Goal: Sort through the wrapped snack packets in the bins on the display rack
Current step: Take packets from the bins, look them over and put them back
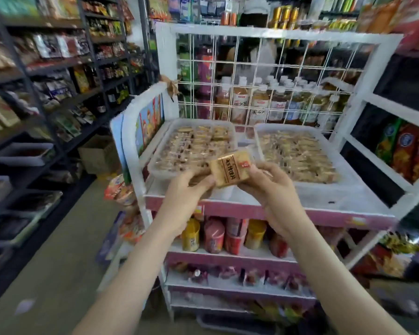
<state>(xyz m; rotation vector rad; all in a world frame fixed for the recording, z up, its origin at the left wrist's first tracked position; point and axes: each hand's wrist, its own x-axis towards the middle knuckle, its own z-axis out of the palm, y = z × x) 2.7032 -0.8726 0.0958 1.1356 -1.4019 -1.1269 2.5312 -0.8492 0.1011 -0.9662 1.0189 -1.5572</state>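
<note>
- Head view: I hold one snack packet (230,169) just over the near right corner of the left bin (159,174). My left hand (186,197) pinches its left edge and my right hand (273,187) its right edge, fingers curled on it.
- The packet looks almost square; its printed stripe runs away from me, toward that bin's far side.
- My left hand is nearer the left bin, so dropping it there looks the shorter move.
- Count: one packet in hand; two bins, the right bin (258,139) just beside the left bin; the packets inside are too blurred to count.

Dark stocked shelving (41,68) flanks a tan floor (58,262) bearing a cardboard box (99,154).
</note>
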